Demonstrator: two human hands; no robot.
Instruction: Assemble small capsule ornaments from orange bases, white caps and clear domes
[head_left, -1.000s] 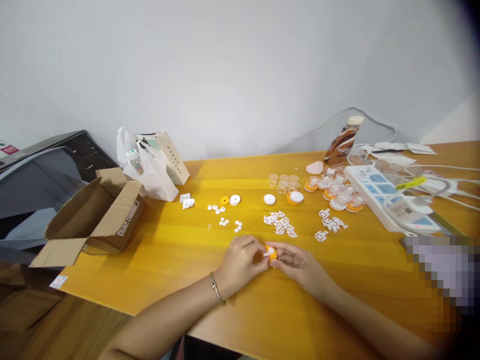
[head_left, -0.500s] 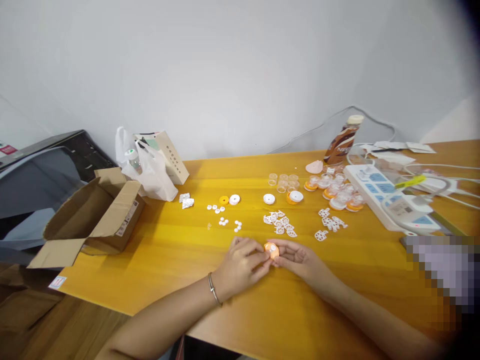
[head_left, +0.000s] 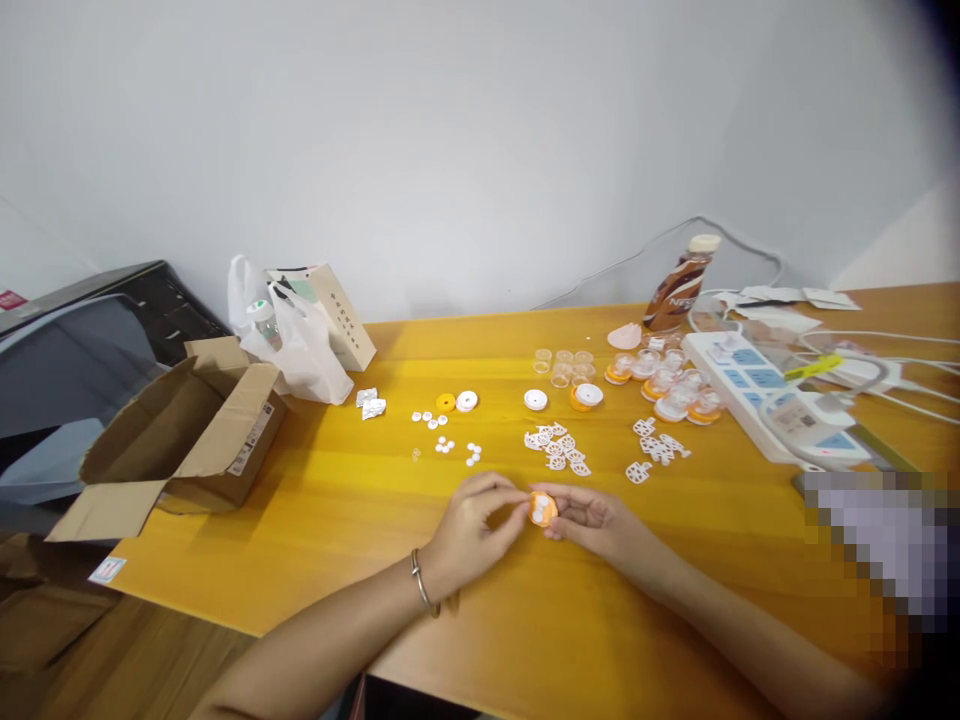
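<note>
Head view: one round orange part (head_left: 550, 512), white pieces (head_left: 539, 511) inside, is held by the right hand (head_left: 607, 533) over the near side of the bench (head_left: 585, 640). Left hand (head_left: 472, 535): fingers narrowed at the part's left edge; grip cannot be told. Farther: white cut-outs (head_left: 556, 463), clear cups (head_left: 561, 376). Left: one cardboard box (head_left: 256, 440).

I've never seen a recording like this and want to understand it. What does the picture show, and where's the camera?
A person's bare left hand and right hand, seen by a camera worn on the head, looking forward and down. The right hand holds a small round orange part with white pieces inside; the left fingers are at its edge, contact unclear. On the yellow-brown wooden-looking tabletop are flat white pierced pieces, clear round cups, a white rectangular power strip and a white plastic bag.
</note>
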